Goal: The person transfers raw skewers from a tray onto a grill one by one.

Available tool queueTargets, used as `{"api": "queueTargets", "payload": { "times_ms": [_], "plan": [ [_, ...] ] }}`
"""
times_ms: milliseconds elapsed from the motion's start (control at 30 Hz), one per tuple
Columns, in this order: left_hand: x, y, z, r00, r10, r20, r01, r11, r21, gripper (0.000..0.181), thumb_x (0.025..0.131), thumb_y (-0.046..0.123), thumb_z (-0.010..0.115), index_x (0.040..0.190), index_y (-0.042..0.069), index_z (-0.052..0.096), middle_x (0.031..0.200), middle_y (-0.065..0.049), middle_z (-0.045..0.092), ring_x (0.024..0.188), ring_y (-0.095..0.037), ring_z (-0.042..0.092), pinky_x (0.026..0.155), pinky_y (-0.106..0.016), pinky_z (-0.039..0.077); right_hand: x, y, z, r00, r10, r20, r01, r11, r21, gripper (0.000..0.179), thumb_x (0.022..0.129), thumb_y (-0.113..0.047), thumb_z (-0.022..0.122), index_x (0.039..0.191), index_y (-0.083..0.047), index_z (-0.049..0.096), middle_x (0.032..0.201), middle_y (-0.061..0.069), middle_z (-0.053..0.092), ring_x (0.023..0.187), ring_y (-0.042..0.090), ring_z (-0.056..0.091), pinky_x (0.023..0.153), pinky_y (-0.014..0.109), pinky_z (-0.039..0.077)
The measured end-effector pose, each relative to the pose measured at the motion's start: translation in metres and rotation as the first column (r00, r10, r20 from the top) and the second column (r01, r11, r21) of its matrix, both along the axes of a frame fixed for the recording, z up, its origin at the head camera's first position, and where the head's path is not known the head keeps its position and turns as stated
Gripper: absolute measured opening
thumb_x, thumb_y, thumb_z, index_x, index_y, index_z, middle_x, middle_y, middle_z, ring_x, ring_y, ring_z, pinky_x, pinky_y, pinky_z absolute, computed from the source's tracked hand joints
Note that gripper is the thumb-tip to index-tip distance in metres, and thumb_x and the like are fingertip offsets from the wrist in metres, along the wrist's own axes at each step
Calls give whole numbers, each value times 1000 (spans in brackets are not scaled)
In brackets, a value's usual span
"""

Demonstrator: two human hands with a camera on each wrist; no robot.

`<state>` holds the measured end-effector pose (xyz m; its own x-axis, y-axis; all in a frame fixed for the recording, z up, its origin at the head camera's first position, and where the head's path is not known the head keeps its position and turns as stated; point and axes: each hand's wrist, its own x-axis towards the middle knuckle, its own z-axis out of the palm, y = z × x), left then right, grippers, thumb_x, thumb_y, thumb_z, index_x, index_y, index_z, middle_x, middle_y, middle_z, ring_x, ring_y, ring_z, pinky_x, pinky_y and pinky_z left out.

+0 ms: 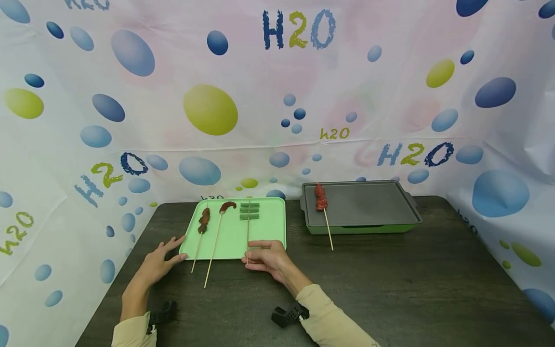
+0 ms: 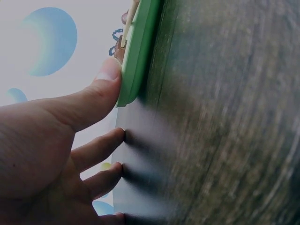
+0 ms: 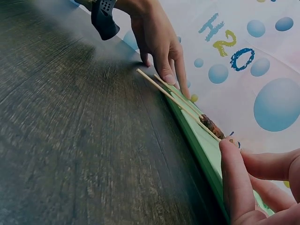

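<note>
On the light green tray (image 1: 230, 231) lie three skewers: one with brown meat (image 1: 204, 220), one with a curled dark red piece (image 1: 227, 207), and one with green vegetable pieces (image 1: 249, 211) set crosswise. My right hand (image 1: 270, 260) pinches the stick of the green vegetable skewer near its lower end, at the tray's front edge. With spread fingers, my left hand (image 1: 157, 264) touches the tray's front left corner. The left wrist view shows the thumb (image 2: 110, 70) against the tray's rim (image 2: 133, 70). In the right wrist view, two sticks reach past the rim.
Right of the tray stands a flat grey grill plate (image 1: 364, 205) on a green base (image 1: 364, 229). A red meat skewer (image 1: 321, 198) lies on its left part, its stick jutting over the front edge. Behind the dark wooden table (image 1: 390, 289) hangs a patterned sheet (image 1: 277, 72).
</note>
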<state>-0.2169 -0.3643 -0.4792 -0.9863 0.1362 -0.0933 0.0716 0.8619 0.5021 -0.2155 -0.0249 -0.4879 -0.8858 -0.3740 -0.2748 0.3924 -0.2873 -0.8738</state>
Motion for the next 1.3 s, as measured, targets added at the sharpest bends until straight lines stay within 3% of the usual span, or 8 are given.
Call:
{"api": "queueTargets", "payload": {
  "times_ms": [233, 633, 933, 1300],
  "plan": [
    [0, 0, 1, 1000, -1, 2, 1, 1000, -5, 72, 101, 39, 66, 156, 0, 39, 158, -36, 27, 142, -66, 14, 104, -83, 24, 8, 6, 1, 999, 8, -37, -8, 1000, 0, 48, 95, 8, 64, 142, 9, 54, 124, 34, 65, 98, 29, 76, 82, 36, 62],
    [0, -2, -2, 1000, -4, -6, 4, 1000, 5, 73, 101, 40, 66, 155, 0, 40, 157, -38, 27, 142, -67, 14, 104, -84, 21, 24, 23, 20, 999, -2, -53, 1, 1000, -13, 48, 94, 7, 68, 140, 9, 56, 119, 33, 67, 92, 26, 77, 80, 38, 62],
    [-1, -2, -3, 1000, -6, -13, 6, 1000, 2, 73, 100, 39, 66, 155, 0, 40, 157, -38, 27, 141, -68, 15, 104, -84, 21, 38, 52, 34, 994, 30, -102, -30, 1000, 2, 46, 94, 3, 70, 138, 6, 59, 108, 17, 73, 97, 29, 76, 82, 40, 62],
    [-1, -2, -5, 1000, -7, -20, 8, 1000, 14, 72, 100, 40, 66, 155, 1, 41, 157, -38, 27, 142, -68, 14, 104, -84, 20, 48, 93, 51, 984, 62, -165, -56, 998, 43, 50, 94, 1, 72, 140, 10, 53, 109, 15, 71, 95, 28, 76, 82, 41, 62]
  ]
}}
